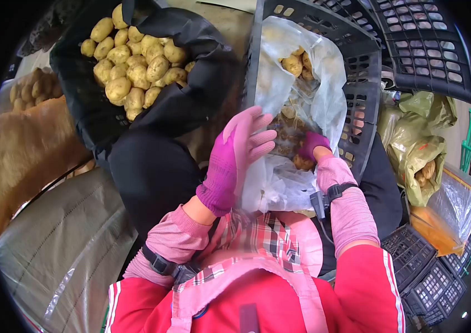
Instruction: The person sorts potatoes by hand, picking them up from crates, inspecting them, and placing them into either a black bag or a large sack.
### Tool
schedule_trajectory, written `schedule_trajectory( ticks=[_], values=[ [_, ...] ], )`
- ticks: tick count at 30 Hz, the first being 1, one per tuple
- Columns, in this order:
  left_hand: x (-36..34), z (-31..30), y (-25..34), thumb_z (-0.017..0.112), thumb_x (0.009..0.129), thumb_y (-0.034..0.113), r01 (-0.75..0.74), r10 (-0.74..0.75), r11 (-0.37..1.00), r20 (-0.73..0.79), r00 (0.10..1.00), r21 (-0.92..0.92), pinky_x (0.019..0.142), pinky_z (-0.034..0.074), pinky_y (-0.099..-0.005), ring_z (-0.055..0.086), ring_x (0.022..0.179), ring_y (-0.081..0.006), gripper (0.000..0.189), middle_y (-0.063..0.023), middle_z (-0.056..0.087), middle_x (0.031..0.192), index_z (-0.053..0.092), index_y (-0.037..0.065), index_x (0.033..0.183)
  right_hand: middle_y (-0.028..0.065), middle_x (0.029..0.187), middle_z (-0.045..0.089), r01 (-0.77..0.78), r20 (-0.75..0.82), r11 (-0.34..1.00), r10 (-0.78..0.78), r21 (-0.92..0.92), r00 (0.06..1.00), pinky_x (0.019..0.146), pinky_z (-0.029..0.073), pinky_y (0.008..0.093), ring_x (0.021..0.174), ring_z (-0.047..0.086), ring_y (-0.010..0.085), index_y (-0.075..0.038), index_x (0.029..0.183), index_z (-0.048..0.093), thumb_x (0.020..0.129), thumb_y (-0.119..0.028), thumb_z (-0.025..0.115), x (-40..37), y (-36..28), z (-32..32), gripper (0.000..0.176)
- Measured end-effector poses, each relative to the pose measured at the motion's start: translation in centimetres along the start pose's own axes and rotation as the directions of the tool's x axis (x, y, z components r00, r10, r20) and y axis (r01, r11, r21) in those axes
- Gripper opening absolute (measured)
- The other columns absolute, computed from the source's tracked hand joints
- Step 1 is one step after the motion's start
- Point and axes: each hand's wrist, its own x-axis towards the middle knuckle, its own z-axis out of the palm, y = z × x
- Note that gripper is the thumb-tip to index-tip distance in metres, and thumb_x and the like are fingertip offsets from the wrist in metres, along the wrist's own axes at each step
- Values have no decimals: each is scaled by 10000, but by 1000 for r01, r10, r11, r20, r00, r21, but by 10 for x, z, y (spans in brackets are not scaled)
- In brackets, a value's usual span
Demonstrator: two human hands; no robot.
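My left hand [242, 141], in a pink and purple glove, is raised beside the left wall of a black plastic crate [364, 83]. Its fingers are stretched out with nothing in them. Inside the crate, a clear plastic liner [327, 66] surrounds brown potatoes [292, 65] and loose dirt. My right hand [314, 145], gloved in purple, reaches down into the liner next to a potato [303, 162]. Its fingers are hidden, so whether it grips anything does not show. Left of the crate, pale yellow potatoes [135, 72] fill a container lined with a black bag [208, 50].
More slatted black crates [421, 41] stand at upper right. Olive plastic bags [413, 130], one with potatoes inside, lie right of my leg, above a clear and orange bag [452, 211]. A brown sack [30, 150] and a grey cover [69, 238] are at left.
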Motion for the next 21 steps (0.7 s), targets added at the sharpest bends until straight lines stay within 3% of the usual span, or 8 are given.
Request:
schedule_trajectory(
  ticks=[3,5,8,11,15,16,19,21],
  values=[
    [-2,2,1,423,1046,277,16,-17,1000,9,1000,15,987,468,-332,584,1135,-225,457,-170,514,1375,388,13,1418,170,1249,635,107,10,936,-117,335,993,979,482,367,1135,620,296,-41,1344,540,727,-436,777,5,9,-1,770],
    [-5,-2,-3,437,1044,272,2,-3,1000,28,1000,23,989,468,-334,589,1123,-221,452,-168,527,1360,396,6,1407,146,1252,634,281,-81,694,-306,663,949,984,472,327,1141,614,238,-33,1361,525,734,-373,798,-26,13,-26,763],
    [-3,-5,-16,483,1029,309,-41,30,980,61,998,197,990,475,-348,592,1120,-237,472,-157,503,1388,413,30,1404,102,1290,603,433,-227,382,-477,816,849,1000,445,293,1173,570,166,-24,1381,504,751,-271,803,-105,-15,-80,740],
    [-6,-1,-20,520,1009,357,154,-177,938,47,983,310,994,481,-395,573,1168,-271,533,-151,461,1432,379,76,1440,87,1330,576,388,-363,-62,-515,920,777,1025,426,306,1216,546,170,-23,1381,494,733,-217,819,-174,-41,-104,750],
    [-21,6,-9,376,1012,559,491,-473,868,427,771,75,1018,465,-477,530,1250,-307,663,-138,435,1452,270,134,1509,89,1350,558,720,-623,52,-462,692,632,1051,404,312,1246,528,181,-25,1413,455,731,-188,815,-219,-60,-105,788],
    [-25,9,-12,285,1008,613,438,-402,898,495,770,48,1039,453,-456,521,1264,-286,702,-130,437,1454,268,124,1512,93,1349,558,756,-649,100,-449,647,614,1055,402,313,1249,526,183,-23,1417,449,731,-178,814,-226,-64,-103,793],
    [-19,2,-22,301,1023,572,312,-300,949,460,836,51,1057,439,-424,502,1289,-260,682,-122,439,1440,260,95,1509,128,1392,523,779,-696,224,-352,586,625,1075,388,329,1293,500,221,-23,1421,448,757,-176,808,-240,-75,-93,770],
    [-17,2,-30,396,1023,505,5,-36,998,449,893,70,1027,465,-412,543,1229,-259,620,-129,470,1383,293,100,1481,143,1412,504,794,-759,356,-273,492,592,1080,385,336,1311,487,242,-23,1414,457,776,-185,799,-242,-80,-85,742]
  ],
)
